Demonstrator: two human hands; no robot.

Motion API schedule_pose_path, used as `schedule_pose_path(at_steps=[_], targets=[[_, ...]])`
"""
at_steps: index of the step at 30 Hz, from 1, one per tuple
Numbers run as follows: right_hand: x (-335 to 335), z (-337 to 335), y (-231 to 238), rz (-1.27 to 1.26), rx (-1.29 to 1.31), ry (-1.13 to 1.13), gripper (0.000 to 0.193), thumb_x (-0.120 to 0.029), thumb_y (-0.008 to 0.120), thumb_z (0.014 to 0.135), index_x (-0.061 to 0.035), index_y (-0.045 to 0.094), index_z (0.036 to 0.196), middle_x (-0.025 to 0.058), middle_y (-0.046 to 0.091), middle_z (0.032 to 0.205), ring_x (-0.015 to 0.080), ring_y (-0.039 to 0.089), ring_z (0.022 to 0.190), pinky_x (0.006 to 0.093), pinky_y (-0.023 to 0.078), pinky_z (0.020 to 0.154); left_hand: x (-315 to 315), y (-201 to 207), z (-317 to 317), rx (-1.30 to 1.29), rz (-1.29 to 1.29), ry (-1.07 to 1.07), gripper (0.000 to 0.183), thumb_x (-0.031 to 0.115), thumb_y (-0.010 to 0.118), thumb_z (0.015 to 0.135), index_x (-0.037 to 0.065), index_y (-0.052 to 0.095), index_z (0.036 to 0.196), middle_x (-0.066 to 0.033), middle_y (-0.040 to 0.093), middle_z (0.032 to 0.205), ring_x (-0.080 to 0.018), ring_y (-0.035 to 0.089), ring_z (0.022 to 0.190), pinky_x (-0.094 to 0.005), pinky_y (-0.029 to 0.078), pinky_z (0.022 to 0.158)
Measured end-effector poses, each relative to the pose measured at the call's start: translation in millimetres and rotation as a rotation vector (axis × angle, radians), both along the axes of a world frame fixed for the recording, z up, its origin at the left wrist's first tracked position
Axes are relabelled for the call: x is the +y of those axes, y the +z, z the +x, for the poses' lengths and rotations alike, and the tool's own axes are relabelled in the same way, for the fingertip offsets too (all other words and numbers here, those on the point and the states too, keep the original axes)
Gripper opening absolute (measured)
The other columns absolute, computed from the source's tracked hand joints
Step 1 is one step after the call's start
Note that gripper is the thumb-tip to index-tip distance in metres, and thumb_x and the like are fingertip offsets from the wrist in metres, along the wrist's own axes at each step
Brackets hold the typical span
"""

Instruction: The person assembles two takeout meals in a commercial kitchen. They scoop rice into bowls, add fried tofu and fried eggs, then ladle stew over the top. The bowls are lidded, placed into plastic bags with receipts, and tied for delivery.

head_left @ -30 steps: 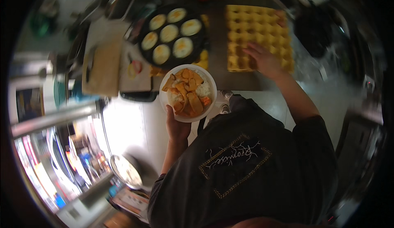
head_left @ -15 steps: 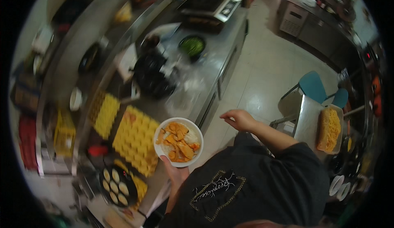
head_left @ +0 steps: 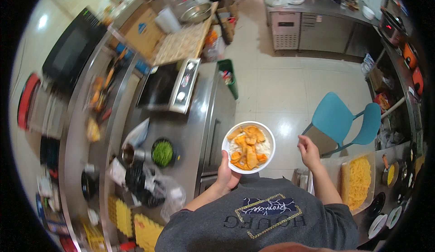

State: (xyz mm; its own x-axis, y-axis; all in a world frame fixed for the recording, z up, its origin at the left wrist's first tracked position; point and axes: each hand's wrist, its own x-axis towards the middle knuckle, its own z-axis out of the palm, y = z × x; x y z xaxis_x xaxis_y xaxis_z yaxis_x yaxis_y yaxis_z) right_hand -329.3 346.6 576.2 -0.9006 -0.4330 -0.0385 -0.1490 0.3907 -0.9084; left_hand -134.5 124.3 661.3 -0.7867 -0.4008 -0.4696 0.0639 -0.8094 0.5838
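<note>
My left hand (head_left: 225, 174) grips the lower left side of a round white bowl (head_left: 248, 172), its thumb up along the rim. Orange, sauce-coated chunks of food (head_left: 249, 151) lie in the bowl over something white that looks like rice or noodles. The bowl is held in front of my body, above the floor beside the steel counter. Off to the right, my right hand (head_left: 310, 152) hovers with nothing in it, fingers loosely bent and apart. Nearest to it is a teal chair (head_left: 333, 118), and the hand does not appear to touch it.
On the left steel counter (head_left: 188, 143) stand an induction cooker (head_left: 167, 86), a dark bowl of chopped greens (head_left: 162, 153), black and clear plastic bags (head_left: 140, 184) and yellow egg trays (head_left: 147, 231). To the right sits a tub of yellow noodle-like strands (head_left: 359, 182). A green bin (head_left: 229, 79) stands beyond the counter.
My view has swung leftward and up, bringing the microwave and cooker into fuller sight. The bowl, still in my left hand, now sits farther right in view. My right hand stays empty.
</note>
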Motion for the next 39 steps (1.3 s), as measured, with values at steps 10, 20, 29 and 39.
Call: schedule_pose_path(at_steps=[10, 20, 29, 39], targets=[[-0.1, -205.9, -15.4, 0.154, -0.146, -0.557, 0.027, -0.032, 0.052, 0.089, -0.0083, 0.065, 0.092, 0.0117, 0.064, 0.081, 0.0279, 0.061, 0.078, 0.0374, 0.047, 0.071, -110.0, -37.1, -352.8, 0.142, -0.082, -0.451, 0.061, 0.051, 0.025, 0.097, 0.010, 0.026, 0.142, -0.0113, 0.036, 0.143, -0.0299, 0.038, 0.130, -0.0479, 0.034, 0.106], [33.6, -357.4, -42.4, 0.167, -0.252, -0.834, 0.030, -0.024, 0.058, 0.086, -0.0104, 0.061, 0.112, 0.0109, 0.064, 0.100, 0.0257, 0.062, 0.093, 0.0352, 0.049, 0.081, -75.5, -21.1, -670.3, 0.006, -0.145, -0.915, 0.066, 0.058, 0.033, 0.093, 0.012, 0.031, 0.141, -0.0077, 0.042, 0.140, -0.0266, 0.044, 0.126, -0.0427, 0.041, 0.100], [172.1, -605.6, -71.1, 0.098, -0.235, -1.098, 0.033, -0.022, 0.061, 0.086, -0.0072, 0.059, 0.116, 0.0133, 0.061, 0.112, 0.0237, 0.062, 0.100, 0.0335, 0.049, 0.085, 65.1, 6.3, -930.0, -0.023, -0.187, -1.119, 0.069, 0.061, 0.036, 0.091, 0.013, 0.031, 0.140, -0.0067, 0.043, 0.138, -0.0243, 0.046, 0.124, -0.0395, 0.042, 0.098], [350.4, -852.4, -49.5, -0.074, -0.108, -1.259, 0.064, -0.029, 0.062, 0.084, -0.0049, 0.035, 0.138, 0.0190, 0.054, 0.121, 0.0322, 0.054, 0.112, 0.0374, 0.043, 0.095, 230.4, -1.4, -1176.3, -0.121, -0.284, -1.255, 0.071, 0.063, 0.034, 0.091, 0.013, 0.032, 0.141, -0.0076, 0.043, 0.139, -0.0261, 0.045, 0.125, -0.0410, 0.042, 0.097]])
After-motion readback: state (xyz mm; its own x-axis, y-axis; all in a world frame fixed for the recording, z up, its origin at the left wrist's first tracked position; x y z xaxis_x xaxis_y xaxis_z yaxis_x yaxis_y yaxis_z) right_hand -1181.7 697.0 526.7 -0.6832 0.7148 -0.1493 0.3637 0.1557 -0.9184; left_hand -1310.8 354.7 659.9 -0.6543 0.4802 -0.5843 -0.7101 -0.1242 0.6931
